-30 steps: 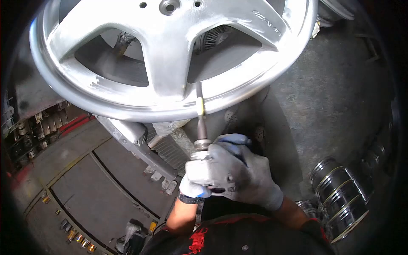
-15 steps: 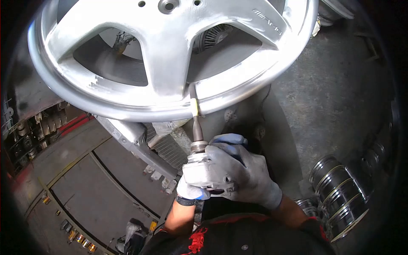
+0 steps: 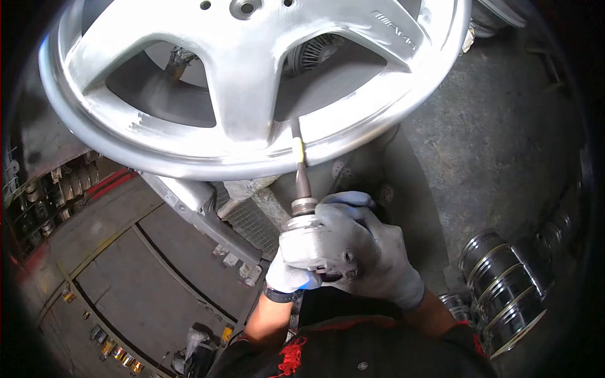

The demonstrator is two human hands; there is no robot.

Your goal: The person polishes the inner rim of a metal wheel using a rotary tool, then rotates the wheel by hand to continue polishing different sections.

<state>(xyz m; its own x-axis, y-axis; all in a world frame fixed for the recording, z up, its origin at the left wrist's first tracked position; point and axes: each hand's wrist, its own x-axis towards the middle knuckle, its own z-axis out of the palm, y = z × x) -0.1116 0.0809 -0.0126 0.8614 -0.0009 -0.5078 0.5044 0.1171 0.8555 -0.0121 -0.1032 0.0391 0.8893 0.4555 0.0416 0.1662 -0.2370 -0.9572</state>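
Observation:
A silver alloy wheel [image 3: 242,94] with broad spokes fills the upper part of the head view. Its rim [image 3: 208,165] curves toward me. Both gloved hands hold a silver angle grinder [image 3: 315,246] with a long, narrow spindle [image 3: 303,183] pointing away from me. The spindle's dark abrasive tip [image 3: 296,128] lies against or just above the inner rim, right of the lower spoke. My right hand [image 3: 381,258] is closed over the grinder's right side. My left hand [image 3: 283,274] is closed around its left side, fingers mostly hidden beneath the body.
Below the wheel stands a grey metal support [image 3: 189,211] beside a mesh panel [image 3: 252,227]. Shiny wheel barrels [image 3: 504,277] are stacked on the floor at right. Several small parts line a shelf [image 3: 50,208] at left. Another wheel [image 3: 495,16] shows at top right.
The grinder and both hands have shifted slightly right, and the abrasive tip has slid right along the rim, away from the spoke's edge. The wheel sits slightly farther left in view.

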